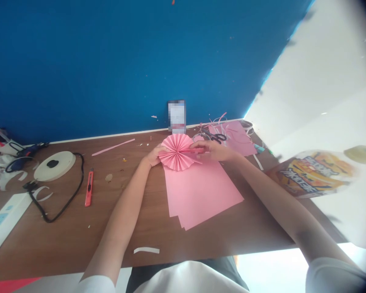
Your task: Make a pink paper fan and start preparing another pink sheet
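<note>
A round pink paper fan (177,162), pleated from its centre outward, is spread between my two hands. My left hand (154,156) grips its left edge, the thumb lying over the folds. On the right side, my right hand (212,150) pinches the fan's folded end, where the pleats are bunched together. Under the fan and toward me lie sheets of pink paper (198,195), stacked slightly askew on the brown table (116,228). Black-handled scissors (218,137) rest just beyond my right hand, among paper strips.
A phone (177,116) leans on the blue wall behind the fan. Left are a red box cutter (89,187), a round white device (55,166) with a black cord, and a power strip (7,221). More pink paper (242,142) and an orange snack bag (315,173) are right.
</note>
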Tool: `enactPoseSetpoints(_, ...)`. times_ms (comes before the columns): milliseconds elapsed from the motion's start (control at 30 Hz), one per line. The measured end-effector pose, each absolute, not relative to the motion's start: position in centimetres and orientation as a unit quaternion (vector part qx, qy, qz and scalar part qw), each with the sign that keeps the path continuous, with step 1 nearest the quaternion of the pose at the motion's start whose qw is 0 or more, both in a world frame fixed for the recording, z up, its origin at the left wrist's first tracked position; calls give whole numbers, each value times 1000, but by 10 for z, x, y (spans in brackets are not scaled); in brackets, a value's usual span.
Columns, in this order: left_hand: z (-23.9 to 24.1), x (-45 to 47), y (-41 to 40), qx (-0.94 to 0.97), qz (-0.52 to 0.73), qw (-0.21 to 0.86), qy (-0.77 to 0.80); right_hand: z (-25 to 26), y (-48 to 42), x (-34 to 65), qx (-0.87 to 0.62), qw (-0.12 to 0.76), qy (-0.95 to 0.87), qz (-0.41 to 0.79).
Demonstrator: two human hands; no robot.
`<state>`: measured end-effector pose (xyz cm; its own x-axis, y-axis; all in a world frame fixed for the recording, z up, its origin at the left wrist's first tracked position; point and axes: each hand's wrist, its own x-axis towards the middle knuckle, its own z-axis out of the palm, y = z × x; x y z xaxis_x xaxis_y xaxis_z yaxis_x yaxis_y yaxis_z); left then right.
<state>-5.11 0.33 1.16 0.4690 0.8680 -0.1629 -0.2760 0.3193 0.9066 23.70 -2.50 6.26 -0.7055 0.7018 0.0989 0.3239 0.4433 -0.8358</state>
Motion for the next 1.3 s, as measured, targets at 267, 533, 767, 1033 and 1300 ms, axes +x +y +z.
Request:
enactPoseSetpoints(267, 9, -50, 5, 434, 403, 732, 336, 49, -26, 230, -332, 194, -862, 330)
enactPoseSetpoints(533, 7, -51, 6, 425, 407, 737, 332, 49, -29, 224, -357, 181, -898, 184)
enactPoseSetpoints(767, 11, -51, 5, 400, 426, 741, 332, 44, -25, 225, -354, 219, -897, 147)
enactPoseSetpoints(1033, 9, -53, 7, 392, 429, 745, 328, 29, -23, 221, -450, 207, -869, 25)
enactPoseSetpoints(1300, 9, -50, 7, 375, 432, 754, 324, 31, -22, 222, -412, 68, -905, -78)
